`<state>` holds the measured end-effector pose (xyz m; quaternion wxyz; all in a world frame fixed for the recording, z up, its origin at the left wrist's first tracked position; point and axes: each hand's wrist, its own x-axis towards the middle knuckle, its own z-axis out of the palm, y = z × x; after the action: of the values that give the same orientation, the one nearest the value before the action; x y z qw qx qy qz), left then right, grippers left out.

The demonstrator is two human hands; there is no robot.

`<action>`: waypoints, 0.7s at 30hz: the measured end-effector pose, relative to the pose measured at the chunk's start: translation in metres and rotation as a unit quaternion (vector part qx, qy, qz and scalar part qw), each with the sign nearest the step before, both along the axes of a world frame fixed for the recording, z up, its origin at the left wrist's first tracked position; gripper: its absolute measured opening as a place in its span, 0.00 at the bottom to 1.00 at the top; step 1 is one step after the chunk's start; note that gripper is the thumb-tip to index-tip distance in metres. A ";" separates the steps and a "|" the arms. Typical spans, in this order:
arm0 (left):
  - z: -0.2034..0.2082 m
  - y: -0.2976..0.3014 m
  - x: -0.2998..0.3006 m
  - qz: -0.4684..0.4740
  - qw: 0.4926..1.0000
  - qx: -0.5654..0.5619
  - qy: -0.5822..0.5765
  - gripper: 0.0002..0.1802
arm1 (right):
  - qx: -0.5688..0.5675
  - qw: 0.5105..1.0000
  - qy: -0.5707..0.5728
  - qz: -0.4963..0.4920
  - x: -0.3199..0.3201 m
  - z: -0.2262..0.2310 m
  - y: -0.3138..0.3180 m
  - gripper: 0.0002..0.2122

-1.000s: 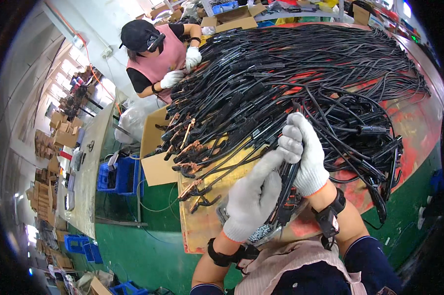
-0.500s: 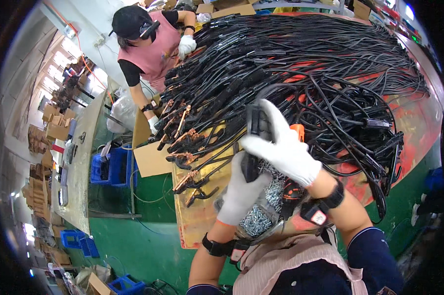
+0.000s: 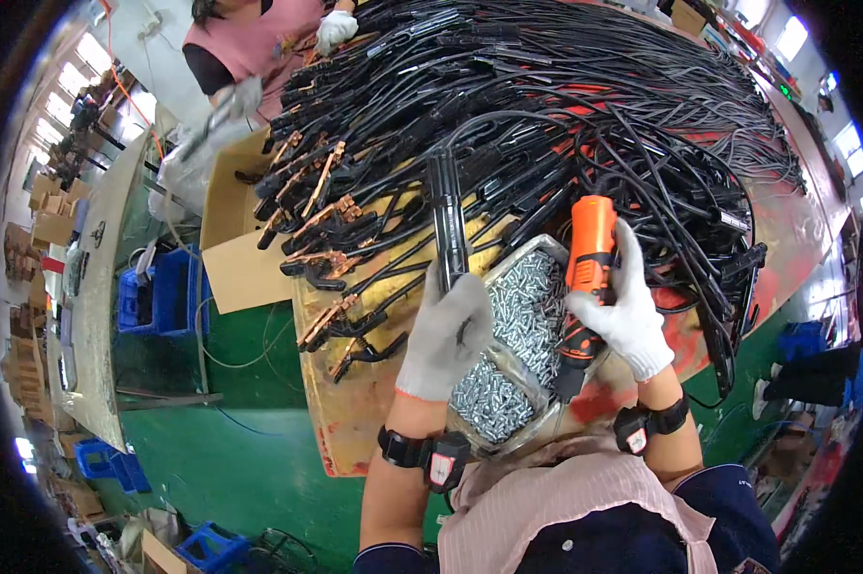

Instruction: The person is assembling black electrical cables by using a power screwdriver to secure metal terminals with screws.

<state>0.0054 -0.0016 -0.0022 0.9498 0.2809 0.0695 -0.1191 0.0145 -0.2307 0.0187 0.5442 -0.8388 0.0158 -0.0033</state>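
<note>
The white-gloved right hand [image 3: 632,320] has just come away from the long, glossy black plastic handle [image 3: 446,206] and now grips the orange-and-black power screwdriver [image 3: 592,230], so both things are held at once. The grey-white-gloved left hand [image 3: 450,330] alone grasps the handle's near end (it points away from the paint-stained desk's [image 3: 331,430] near edge), left of the clear plastic tray [image 3: 546,421] of silver screws [image 3: 527,316].
</note>
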 end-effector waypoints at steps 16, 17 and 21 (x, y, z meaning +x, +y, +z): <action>0.006 0.000 0.007 0.004 0.996 0.074 0.049 0.18 | 0.517 0.791 -0.281 0.169 -0.025 0.093 0.041 0.36; 0.005 0.000 0.007 0.002 0.994 0.091 0.062 0.18 | 0.520 0.801 -0.279 0.099 -0.033 0.087 0.053 0.39; 0.001 -0.005 0.008 -0.004 0.995 0.077 0.063 0.19 | 0.396 0.867 -0.288 0.092 -0.039 0.069 0.040 0.36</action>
<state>0.0132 -0.0068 -0.0013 0.9185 0.3458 0.1366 -0.1346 -0.0244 -0.1908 0.0875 0.8086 -0.5127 -0.2187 -0.1883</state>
